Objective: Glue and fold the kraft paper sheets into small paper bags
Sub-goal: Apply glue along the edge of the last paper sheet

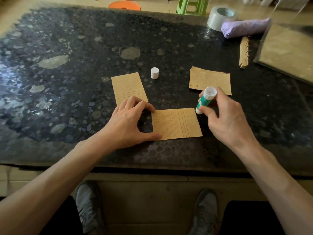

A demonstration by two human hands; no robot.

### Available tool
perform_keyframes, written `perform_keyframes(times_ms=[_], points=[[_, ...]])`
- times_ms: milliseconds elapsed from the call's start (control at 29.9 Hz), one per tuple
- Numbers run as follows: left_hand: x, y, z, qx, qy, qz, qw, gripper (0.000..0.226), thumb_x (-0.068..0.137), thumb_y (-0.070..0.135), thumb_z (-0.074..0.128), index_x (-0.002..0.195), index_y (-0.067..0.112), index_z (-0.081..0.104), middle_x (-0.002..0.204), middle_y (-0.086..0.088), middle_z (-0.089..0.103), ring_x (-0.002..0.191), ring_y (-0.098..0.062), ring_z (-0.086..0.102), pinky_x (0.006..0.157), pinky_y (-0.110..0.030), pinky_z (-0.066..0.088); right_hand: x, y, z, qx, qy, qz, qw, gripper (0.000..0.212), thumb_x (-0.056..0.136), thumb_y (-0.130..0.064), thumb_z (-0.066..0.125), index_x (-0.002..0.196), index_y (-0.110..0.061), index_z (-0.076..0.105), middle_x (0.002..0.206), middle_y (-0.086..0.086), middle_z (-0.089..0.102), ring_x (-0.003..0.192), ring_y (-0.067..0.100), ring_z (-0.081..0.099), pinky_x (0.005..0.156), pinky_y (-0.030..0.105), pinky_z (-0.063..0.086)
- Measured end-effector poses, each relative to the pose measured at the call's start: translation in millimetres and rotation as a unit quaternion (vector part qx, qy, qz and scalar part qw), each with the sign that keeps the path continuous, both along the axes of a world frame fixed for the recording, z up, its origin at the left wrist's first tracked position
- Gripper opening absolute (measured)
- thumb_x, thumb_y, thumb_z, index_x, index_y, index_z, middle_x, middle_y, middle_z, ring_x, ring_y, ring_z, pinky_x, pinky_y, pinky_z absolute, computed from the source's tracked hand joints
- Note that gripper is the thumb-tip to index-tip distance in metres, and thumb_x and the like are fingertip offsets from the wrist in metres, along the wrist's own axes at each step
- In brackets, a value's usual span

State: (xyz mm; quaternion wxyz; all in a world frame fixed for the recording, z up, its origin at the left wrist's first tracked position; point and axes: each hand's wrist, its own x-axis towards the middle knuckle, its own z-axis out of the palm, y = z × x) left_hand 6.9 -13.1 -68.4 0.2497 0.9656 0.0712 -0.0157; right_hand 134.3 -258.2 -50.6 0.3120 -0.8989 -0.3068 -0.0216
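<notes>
A printed kraft paper sheet [176,123] lies flat on the dark stone table [67,82] in front of me. My left hand [130,122] touches its left edge with thumb and fingertips, holding it in place. My right hand [225,116] grips a green and white glue stick [205,100], uncapped, open end up, just right of the sheet. The white cap [154,73] stands alone further back. A second kraft piece [128,88] lies behind my left hand. A small stack of kraft sheets [210,79] lies behind the glue stick.
At the back right are a roll of clear tape [220,16], a purple folded umbrella [245,28], a brown notebook [244,52] and a clear plastic box [288,48]. Orange stool [124,5] and green stool [192,5] stand beyond the table.
</notes>
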Motion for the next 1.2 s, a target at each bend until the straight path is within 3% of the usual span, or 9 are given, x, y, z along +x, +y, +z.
perform_keyframes(times_ms=[100,234,601,835,935,1069,1203], points=[[0,0,0,0.001,0.0,0.001,1.0,0.084,0.061,0.08,0.065,0.133,0.041,0.048,0.13,0.014,0.036,0.123,-0.004,0.029,0.106,-0.029,0.024,4,1,7,0.091,0.028,-0.008,0.995,0.028,0.098,-0.02,0.068,0.124,-0.014,0.058,0.112,-0.012,0.063,0.102,-0.001,0.061,0.086,0.002,0.043],[1,0,0,0.001,0.0,0.002,1.0,0.083,0.061,0.08,0.065,0.133,0.041,0.048,0.129,0.014,0.036,0.123,-0.005,0.03,0.105,-0.028,0.024,-3,19,7,0.175,0.1,0.035,0.979,0.024,0.099,-0.022,0.07,0.121,-0.016,0.061,0.112,-0.007,0.067,0.108,0.008,0.066,0.093,0.021,0.054],[1,-1,-1,0.004,0.007,0.003,1.0,0.084,0.061,0.081,0.062,0.133,0.042,0.046,0.132,0.012,0.037,0.128,-0.01,0.032,0.105,-0.03,0.025,-21,65,-7,0.101,0.122,0.123,0.98,0.033,0.095,-0.021,0.075,0.125,-0.029,0.064,0.119,-0.017,0.064,0.114,-0.001,0.062,0.095,0.013,0.051],[1,-2,2,0.008,0.01,0.008,1.0,0.083,0.064,0.079,0.066,0.135,0.041,0.047,0.134,0.01,0.038,0.129,-0.011,0.033,0.112,-0.036,0.028,-24,70,-4,0.072,0.088,0.131,0.985,0.034,0.096,-0.014,0.073,0.124,-0.026,0.059,0.114,-0.011,0.068,0.112,0.006,0.065,0.097,0.027,0.056],[1,-1,2,0.008,0.01,0.007,1.0,0.083,0.063,0.079,0.065,0.135,0.041,0.047,0.134,0.009,0.038,0.129,-0.012,0.033,0.112,-0.036,0.029,-24,73,-4,0.064,0.064,0.133,0.987,0.034,0.096,-0.015,0.072,0.127,-0.022,0.058,0.115,-0.01,0.068,0.112,0.006,0.064,0.096,0.022,0.055],[0,-1,2,0.004,0.004,0.008,1.0,0.084,0.062,0.08,0.063,0.134,0.04,0.047,0.132,0.01,0.038,0.127,-0.012,0.034,0.109,-0.034,0.029,-25,77,-5,0.056,0.027,0.123,0.99,0.033,0.095,-0.026,0.074,0.124,-0.019,0.059,0.111,-0.016,0.062,0.105,-0.001,0.058,0.088,0.004,0.045],[0,-1,2,0.004,0.003,0.005,1.0,0.085,0.062,0.08,0.062,0.135,0.038,0.047,0.132,0.009,0.039,0.127,-0.012,0.035,0.109,-0.034,0.029,-26,78,-6,0.057,0.001,0.107,0.993,0.032,0.094,-0.034,0.075,0.118,-0.02,0.058,0.106,-0.018,0.057,0.096,-0.002,0.057,0.083,0.001,0.044]])
